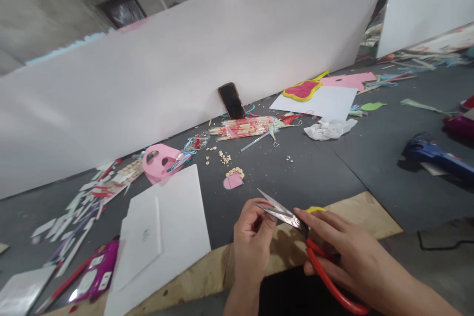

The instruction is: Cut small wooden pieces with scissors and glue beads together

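My right hand grips a pair of scissors with red handles, its forefinger laid along the top. The metal blades are parted and point up and left. My left hand is pinched at the blades and holds something too small to make out. Both hands hover over a brown cardboard sheet at the near edge of the dark grey table. A small pink felt piece with beads lies just beyond the blades.
White paper sheets lie left of my hands, a pink cut-out behind them. A phone leans on the white partition. Wooden sticks, crumpled tissue, a blue glue gun and scraps surround them.
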Demonstrator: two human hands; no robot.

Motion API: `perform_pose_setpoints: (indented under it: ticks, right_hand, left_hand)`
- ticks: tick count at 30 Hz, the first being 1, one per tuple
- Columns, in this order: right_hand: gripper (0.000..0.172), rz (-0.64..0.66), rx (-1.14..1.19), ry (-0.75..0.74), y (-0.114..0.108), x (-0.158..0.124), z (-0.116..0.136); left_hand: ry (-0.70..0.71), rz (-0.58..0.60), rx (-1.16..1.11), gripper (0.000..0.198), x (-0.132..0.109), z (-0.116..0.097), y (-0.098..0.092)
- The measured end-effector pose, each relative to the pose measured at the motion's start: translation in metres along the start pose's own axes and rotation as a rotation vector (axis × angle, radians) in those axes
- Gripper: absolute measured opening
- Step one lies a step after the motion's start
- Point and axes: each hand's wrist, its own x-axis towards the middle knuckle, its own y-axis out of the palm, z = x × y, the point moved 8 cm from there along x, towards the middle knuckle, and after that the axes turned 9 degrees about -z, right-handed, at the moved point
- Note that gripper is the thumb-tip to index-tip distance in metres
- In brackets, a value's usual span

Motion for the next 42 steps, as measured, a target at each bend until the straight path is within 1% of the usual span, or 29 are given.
perform_pose_setpoints:
  ticks: [6,11,15,18,20,23,26,28,31,37,42]
  right_hand:
    - [0.049,-0.056,-0.118,-0.072,0.002,0.000,0.005]
    - [0.041,-0.040,-0.064,-0.072,0.004,0.006,0.013]
    - [0.043,-0.002,0.030,0.003,0.007,0.012,0.012]
    - [0.045,-0.024,0.010,0.010,0.005,0.015,0.008]
    - [0.046,-0.062,-0.046,-0.019,0.001,0.016,0.007]
    - [0.050,-0.103,-0.109,-0.056,-0.003,0.017,0.005]
    - [0.049,-0.101,-0.126,-0.074,-0.002,0.017,0.007]
    - [0.045,-0.081,-0.108,-0.075,0.001,0.017,0.010]
    - [0.044,-0.049,-0.015,-0.031,0.005,0.018,0.010]
    - [0.047,0.075,0.201,0.150,0.018,0.017,0.000]
    - [0.047,0.144,0.321,0.280,0.018,0.020,-0.002]
  left_hand:
    - [0.004,-0.016,0.057,0.013,-0.001,-0.005,0.000]
    - [0.058,-0.058,0.111,0.016,0.002,-0.011,-0.001]
    - [0.151,-0.131,0.171,0.019,0.007,-0.025,-0.005]
    - [0.196,-0.135,0.206,0.019,0.011,-0.034,-0.005]
    - [0.187,-0.118,0.200,0.020,0.013,-0.036,-0.005]
    - [0.140,-0.081,0.171,0.019,0.014,-0.032,-0.004]
    - [0.105,-0.066,0.163,0.022,0.014,-0.028,-0.002]
    - [0.119,-0.079,0.186,0.023,0.014,-0.030,-0.002]
    - [0.177,-0.119,0.229,0.023,0.014,-0.036,-0.003]
    - [0.297,-0.184,0.277,0.018,0.016,-0.045,-0.003]
    - [0.358,-0.210,0.317,0.018,0.017,-0.046,-0.002]
